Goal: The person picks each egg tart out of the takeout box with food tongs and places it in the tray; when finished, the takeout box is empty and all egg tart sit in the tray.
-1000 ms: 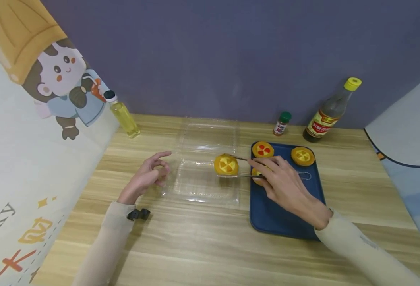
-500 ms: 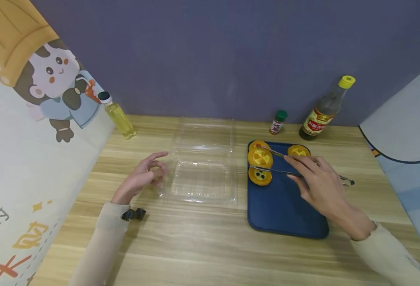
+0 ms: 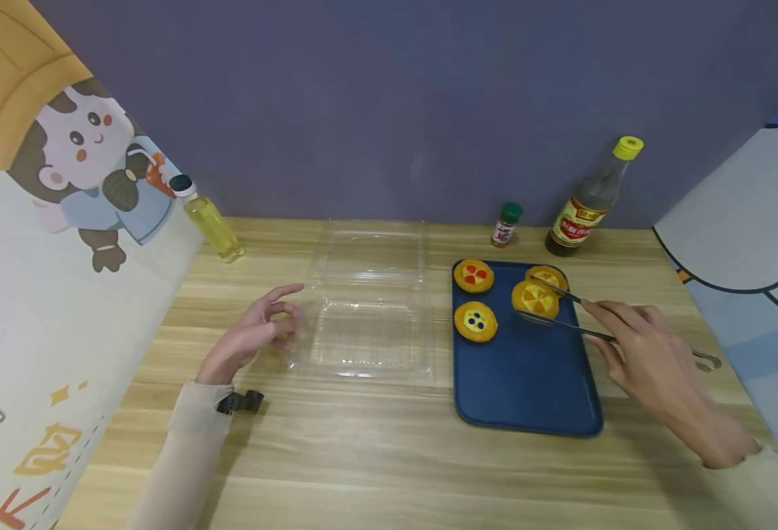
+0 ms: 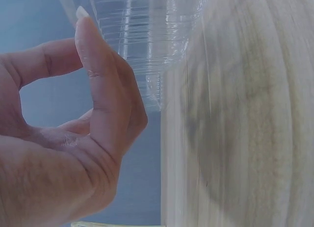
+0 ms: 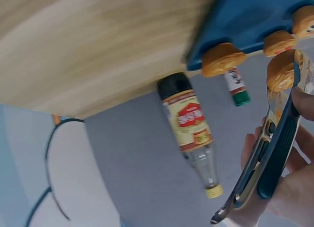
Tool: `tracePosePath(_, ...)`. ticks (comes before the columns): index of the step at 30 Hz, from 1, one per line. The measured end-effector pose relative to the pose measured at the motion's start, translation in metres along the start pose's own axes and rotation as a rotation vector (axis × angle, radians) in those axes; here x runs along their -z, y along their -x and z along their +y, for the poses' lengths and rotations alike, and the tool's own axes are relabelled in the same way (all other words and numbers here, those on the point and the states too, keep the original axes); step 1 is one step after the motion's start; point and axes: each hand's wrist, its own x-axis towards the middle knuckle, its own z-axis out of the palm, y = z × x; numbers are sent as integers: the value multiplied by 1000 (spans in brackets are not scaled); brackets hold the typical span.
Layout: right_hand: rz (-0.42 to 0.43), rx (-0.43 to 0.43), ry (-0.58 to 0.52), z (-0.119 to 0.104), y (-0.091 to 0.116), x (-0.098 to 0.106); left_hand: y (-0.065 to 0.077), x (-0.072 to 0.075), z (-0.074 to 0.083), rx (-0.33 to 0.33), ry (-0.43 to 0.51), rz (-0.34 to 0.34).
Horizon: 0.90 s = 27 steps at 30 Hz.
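My right hand [image 3: 650, 361] grips a pair of metal tongs [image 3: 577, 331] with dark handle grips, shown closely in the right wrist view. Between the tong tips sits a tart [image 3: 536, 300] with orange wedges on top, held above the blue tray [image 3: 528, 390]. It overlaps another wedge-topped tart [image 3: 556, 274] at the tray's back right. A tart with red pieces [image 3: 474, 276] and one with blue dots [image 3: 475, 322] lie along the tray's left side. My left hand [image 3: 256, 333] hovers with fingers loosely bent, holding nothing, beside a clear plastic clamshell box [image 3: 365, 335] whose lid lies back.
A bottle of yellow oil [image 3: 213, 227] stands at the back left. Behind the tray are a small green-capped spice jar [image 3: 506, 224] and a tall yellow-capped sauce bottle [image 3: 587, 206]. A dark wall [image 3: 375, 110] closes off the table's back.
My right hand has carried the tart in the tongs rightward from above the clear box to above the tray's right side. My left hand stays by the box.
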Motion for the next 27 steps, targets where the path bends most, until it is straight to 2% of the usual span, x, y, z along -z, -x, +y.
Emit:
tracePosePath(4,-50,-32,-1,5,10,0,1,1,0,1,1,-18)
tracePosePath(11,-89,-53,-4,12,24,-4,1,3,0,-7,-7,-49)
tracePosePath(19,-102,-9,-24,16,34,-9,0,4,0,-17,-8,-61)
tracePosePath(27,-126,-19,-11,18,37,-11,-1,4,-2,-6,7,-66)
